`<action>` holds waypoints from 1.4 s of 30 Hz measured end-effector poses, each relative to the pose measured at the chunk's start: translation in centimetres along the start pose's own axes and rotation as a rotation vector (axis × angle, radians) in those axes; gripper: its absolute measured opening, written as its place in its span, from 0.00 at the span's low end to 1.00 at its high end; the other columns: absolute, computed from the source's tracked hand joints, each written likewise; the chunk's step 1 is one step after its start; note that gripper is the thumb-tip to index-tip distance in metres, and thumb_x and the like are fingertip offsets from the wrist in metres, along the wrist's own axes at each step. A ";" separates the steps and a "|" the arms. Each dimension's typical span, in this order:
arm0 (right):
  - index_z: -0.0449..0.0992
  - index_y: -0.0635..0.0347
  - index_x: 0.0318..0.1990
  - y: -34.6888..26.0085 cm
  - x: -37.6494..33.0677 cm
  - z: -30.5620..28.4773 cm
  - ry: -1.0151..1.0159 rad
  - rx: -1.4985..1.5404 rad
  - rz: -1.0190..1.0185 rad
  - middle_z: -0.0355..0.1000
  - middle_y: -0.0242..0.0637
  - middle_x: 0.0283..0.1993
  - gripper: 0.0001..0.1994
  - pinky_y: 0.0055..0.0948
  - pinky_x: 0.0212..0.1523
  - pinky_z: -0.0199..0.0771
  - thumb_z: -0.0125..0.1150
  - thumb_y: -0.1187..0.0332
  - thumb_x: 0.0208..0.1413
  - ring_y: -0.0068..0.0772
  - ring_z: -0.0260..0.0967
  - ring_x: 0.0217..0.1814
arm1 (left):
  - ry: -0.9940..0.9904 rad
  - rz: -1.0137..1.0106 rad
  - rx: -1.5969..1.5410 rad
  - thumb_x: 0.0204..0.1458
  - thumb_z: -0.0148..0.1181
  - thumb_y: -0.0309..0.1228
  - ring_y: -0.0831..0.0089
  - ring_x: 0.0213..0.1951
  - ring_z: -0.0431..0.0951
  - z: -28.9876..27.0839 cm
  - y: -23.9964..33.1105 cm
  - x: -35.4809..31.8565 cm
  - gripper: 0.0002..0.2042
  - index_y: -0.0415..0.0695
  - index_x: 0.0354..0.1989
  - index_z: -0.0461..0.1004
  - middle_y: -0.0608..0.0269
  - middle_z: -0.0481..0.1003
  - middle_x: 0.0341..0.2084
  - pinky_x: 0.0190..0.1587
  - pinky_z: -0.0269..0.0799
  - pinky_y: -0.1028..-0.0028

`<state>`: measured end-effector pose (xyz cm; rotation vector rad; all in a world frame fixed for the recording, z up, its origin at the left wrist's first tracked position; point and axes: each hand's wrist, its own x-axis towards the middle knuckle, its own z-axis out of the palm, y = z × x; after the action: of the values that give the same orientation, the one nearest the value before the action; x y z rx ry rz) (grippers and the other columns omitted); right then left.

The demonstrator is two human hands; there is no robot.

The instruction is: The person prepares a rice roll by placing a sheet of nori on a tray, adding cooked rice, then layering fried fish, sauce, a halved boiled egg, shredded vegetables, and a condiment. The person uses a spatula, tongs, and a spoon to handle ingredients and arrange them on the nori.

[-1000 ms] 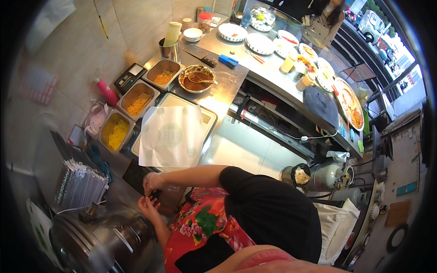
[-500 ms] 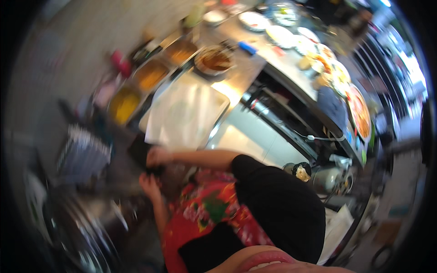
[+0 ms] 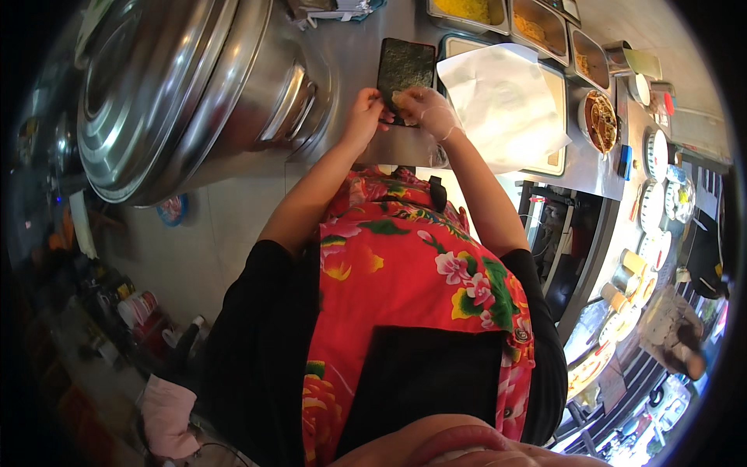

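Head view. Steel table across the top. To the left, a large lidded steel pot bulks up near the left forearm and bounds the working space on that side. To the right, a sheet of white paper lies over a pale cutting board, its near-left part just beside the right hand. Beyond the board: a row of steel pans, with yellow shreds in the first and orange shreds in the next; then a bowl of brown sauce. Farther right, plates line another surface; another person is beyond it.

Dark sheet: rectangular, blackish green, mottled, slightly shiny, with darker borders. Lies on the table between pot and board, its long side running away from the body. Near edge partly covered by fingers. Single sheet or stack: cannot tell.

Hands: left hand, bare, fingers curled at the near-left corner. Right hand, in a clear glove, fingers bent over the near edge. Whether either one grips the sheet: cannot tell.
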<state>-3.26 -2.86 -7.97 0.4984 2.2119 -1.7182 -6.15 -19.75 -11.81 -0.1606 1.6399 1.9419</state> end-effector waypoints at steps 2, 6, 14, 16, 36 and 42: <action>0.77 0.66 0.40 0.0 0.2 -0.7 -0.093 0.097 0.023 0.72 0.31 0.27 0.15 0.20 0.30 0.67 0.60 0.59 0.61 0.19 0.67 0.27 | -0.015 0.067 0.093 0.64 0.52 0.29 0.74 0.31 0.78 0.0 -0.5 0.3 0.10 0.44 0.51 0.65 0.62 0.75 0.31 0.27 0.73 0.78; 0.77 0.63 0.30 -0.3 -0.1 -2.0 -0.121 0.022 0.030 0.71 0.33 0.23 0.19 0.28 0.29 0.68 0.63 0.53 0.56 0.23 0.67 0.25 | -0.012 0.158 0.320 0.60 0.57 0.27 0.75 0.29 0.77 0.0 -1.1 0.7 0.13 0.44 0.52 0.68 0.63 0.75 0.30 0.27 0.72 0.77; 0.77 0.64 0.31 -3.3 -1.0 -2.0 0.125 -0.363 -0.174 0.72 0.36 0.23 0.20 0.33 0.31 0.70 0.65 0.52 0.55 0.28 0.71 0.26 | 0.025 0.384 0.772 0.51 0.66 0.29 0.67 0.26 0.76 -0.1 -0.7 0.8 0.13 0.43 0.45 0.75 0.59 0.75 0.23 0.31 0.71 0.70; 0.77 0.61 0.32 -3.2 -3.1 -5.8 0.184 -0.086 -0.241 0.73 0.34 0.26 0.14 0.26 0.32 0.70 0.65 0.58 0.56 0.22 0.69 0.29 | 0.052 0.422 0.803 0.51 0.67 0.31 0.66 0.26 0.76 -0.4 -0.5 0.5 0.13 0.42 0.44 0.75 0.59 0.75 0.23 0.32 0.71 0.68; 0.78 0.63 0.36 11.4 -14.0 -13.5 0.889 -0.251 0.346 0.78 0.47 0.31 0.13 0.39 0.41 0.75 0.62 0.60 0.57 0.47 0.78 0.36 | -0.733 1.122 1.261 0.49 0.54 0.25 0.61 0.52 0.72 14.1 -1.6 -2.8 0.16 0.41 0.47 0.75 0.57 0.73 0.50 0.51 0.70 0.61; 0.77 0.64 0.36 14.9 -12.4 -13.7 0.839 -0.433 0.180 0.77 0.50 0.29 0.12 0.42 0.36 0.75 0.60 0.63 0.57 0.50 0.78 0.32 | -0.760 1.078 1.416 0.50 0.54 0.25 0.57 0.54 0.71 15.3 -3.0 -2.7 0.20 0.41 0.53 0.73 0.54 0.71 0.57 0.55 0.68 0.59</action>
<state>14.18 12.73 -12.21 1.4374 2.8415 -0.9580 1.70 -6.22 -9.61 1.9911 2.1744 0.5920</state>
